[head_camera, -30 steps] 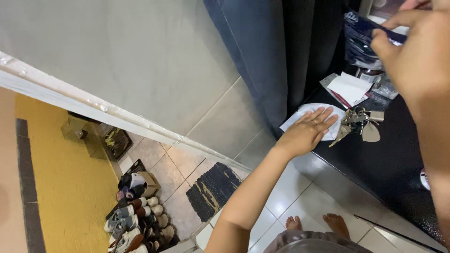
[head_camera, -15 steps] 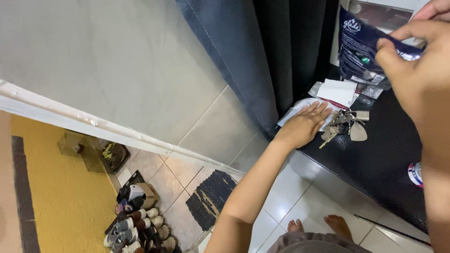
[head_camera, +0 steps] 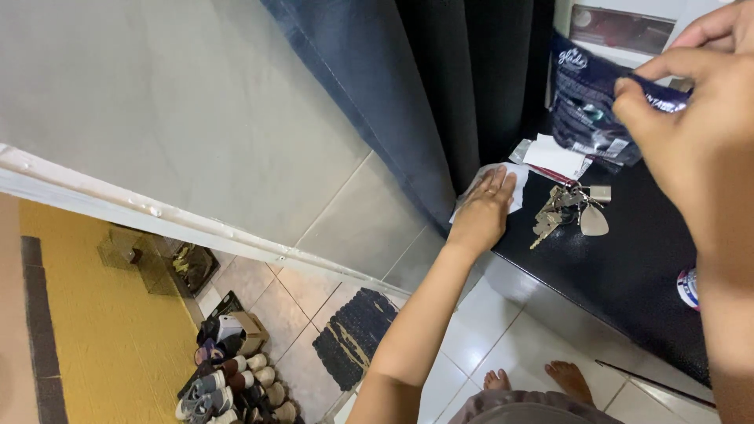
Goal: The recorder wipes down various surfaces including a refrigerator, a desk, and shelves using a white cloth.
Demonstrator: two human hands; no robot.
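Note:
My left hand [head_camera: 481,210] lies flat, fingers together, pressing a white cloth [head_camera: 512,180] onto the near left corner of a black glossy surface [head_camera: 628,275]. Close to the camera at the upper right, my right hand [head_camera: 691,133] pinches a dark blue plastic pouch [head_camera: 585,110] by its top edge and holds it up above the surface. A bunch of keys [head_camera: 569,208] with a silver fob lies just right of the cloth.
White papers and foil packets [head_camera: 554,155] lie behind the keys. A dark curtain [head_camera: 440,94] hangs by the surface's left side. My bare feet [head_camera: 542,378] stand on white tiles. Lower down are a dark mat [head_camera: 353,330], several shoes [head_camera: 232,377] and a yellow floor [head_camera: 110,330].
My left hand has slid the white cloth leftward and back along the black surface, away from the keys. The right hand keeps the pouch raised.

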